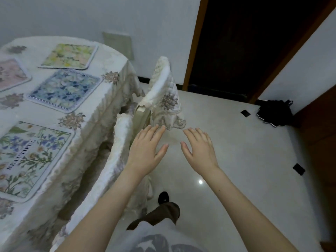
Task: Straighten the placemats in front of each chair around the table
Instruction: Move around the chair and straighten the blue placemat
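A table (94, 128) under a white lace cloth fills the left side. On it lie several floral placemats: a green and blue one reading "BEAUTIFUL" (27, 159) nearest me, a blue one (63, 89) beyond it, a yellow one (70, 55) at the far side, and a pink one (11, 73) cut by the left edge. My left hand (147, 148) and my right hand (200, 148) hover open, palms down, over the floor to the right of the table. Neither hand touches a placemat.
Two chairs with white covers stand along the table's right side: one (112, 170) beside my left forearm, one (163, 93) further off. A dark doorway (245, 42) opens ahead. A black bag (274, 113) lies on the pale tiled floor at the right.
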Demonstrator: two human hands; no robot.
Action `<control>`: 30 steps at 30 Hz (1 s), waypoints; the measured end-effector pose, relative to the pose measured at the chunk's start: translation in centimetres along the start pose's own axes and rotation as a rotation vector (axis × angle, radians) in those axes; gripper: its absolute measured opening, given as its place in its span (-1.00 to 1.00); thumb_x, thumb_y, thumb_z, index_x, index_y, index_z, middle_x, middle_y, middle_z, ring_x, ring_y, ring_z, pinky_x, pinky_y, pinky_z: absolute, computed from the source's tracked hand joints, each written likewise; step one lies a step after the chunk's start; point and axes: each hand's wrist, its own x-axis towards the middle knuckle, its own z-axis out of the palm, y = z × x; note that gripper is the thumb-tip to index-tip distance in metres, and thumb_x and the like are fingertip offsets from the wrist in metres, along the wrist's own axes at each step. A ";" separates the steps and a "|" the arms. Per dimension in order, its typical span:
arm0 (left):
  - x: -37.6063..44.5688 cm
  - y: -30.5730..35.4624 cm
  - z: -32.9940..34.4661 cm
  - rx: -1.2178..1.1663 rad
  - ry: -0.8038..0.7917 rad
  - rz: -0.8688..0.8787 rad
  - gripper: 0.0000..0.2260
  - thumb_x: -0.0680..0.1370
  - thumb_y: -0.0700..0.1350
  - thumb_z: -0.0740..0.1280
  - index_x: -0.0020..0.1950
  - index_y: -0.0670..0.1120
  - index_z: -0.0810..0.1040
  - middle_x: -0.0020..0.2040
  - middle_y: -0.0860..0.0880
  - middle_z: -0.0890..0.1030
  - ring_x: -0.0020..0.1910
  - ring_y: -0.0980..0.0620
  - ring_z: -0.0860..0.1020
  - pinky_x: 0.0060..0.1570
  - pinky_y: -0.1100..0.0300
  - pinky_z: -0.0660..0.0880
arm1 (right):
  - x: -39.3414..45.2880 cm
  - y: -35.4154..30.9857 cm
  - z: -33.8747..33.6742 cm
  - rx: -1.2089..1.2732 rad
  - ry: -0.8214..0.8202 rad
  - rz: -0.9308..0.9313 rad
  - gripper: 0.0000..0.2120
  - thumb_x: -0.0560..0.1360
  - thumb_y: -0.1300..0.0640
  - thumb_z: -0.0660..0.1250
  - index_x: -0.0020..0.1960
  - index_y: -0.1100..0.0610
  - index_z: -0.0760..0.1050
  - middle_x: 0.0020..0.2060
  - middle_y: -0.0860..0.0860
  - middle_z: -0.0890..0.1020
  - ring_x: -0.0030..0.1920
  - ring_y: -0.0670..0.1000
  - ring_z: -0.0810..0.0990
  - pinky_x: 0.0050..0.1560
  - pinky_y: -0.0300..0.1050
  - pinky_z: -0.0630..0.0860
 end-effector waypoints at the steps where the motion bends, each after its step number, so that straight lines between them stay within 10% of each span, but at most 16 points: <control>1: 1.6 -0.4 0.0 0.010 0.010 -0.017 -0.50 0.58 0.15 0.11 0.49 -0.01 0.23 0.46 -0.06 0.35 0.48 -0.07 0.23 0.46 0.00 0.18 | 2.1 0.2 -0.1 -0.003 -0.005 -0.025 -0.57 0.59 -0.03 0.10 0.42 0.08 0.31 0.41 0.03 0.40 0.47 0.11 0.24 0.48 0.07 0.10; 30: 28.7 -6.4 1.6 0.166 0.298 -0.948 -0.48 0.58 0.20 0.01 0.48 0.00 0.24 0.44 -0.06 0.37 0.46 -0.06 0.27 0.41 -0.03 0.27 | 47.6 0.5 3.2 0.104 -0.320 -1.018 -0.60 0.58 0.02 0.16 0.37 0.13 0.39 0.32 0.08 0.50 0.39 0.12 0.38 0.38 0.15 0.33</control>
